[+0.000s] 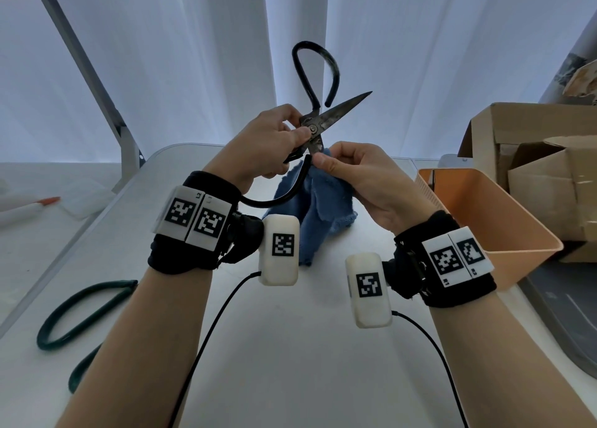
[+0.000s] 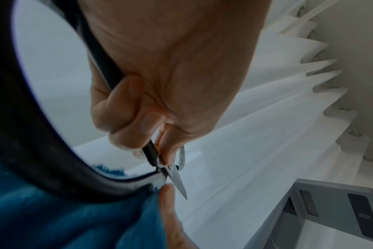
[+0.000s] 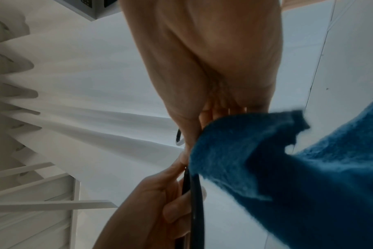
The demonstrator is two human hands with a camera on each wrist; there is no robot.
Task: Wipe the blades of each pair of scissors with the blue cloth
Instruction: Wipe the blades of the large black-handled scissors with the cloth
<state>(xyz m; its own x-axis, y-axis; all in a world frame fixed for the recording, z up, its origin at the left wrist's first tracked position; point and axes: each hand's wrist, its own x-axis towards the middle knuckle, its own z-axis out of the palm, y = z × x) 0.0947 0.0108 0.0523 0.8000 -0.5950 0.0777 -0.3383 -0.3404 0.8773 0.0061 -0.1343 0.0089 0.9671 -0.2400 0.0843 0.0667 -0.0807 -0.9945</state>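
The fingers (image 1: 298,134) of the left hand (image 1: 265,146) pinch one pair of black scissors (image 1: 315,127) at the pivot, blades spread, above the table (image 1: 290,347). The right hand (image 1: 365,182) pinches the one blue cloth (image 1: 323,201) around the lower blade. A second pair, green scissors (image 1: 84,318), lies at the far left, and one orange bin (image 1: 491,214) stands at the right.

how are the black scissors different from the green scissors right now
The black scissors are held up off the table, gripped at the pivot by the left hand; the green scissors lie on the table, untouched. The black pair's blades are spread open and visible; the green pair's blades are out of view. Both have big looped handles.
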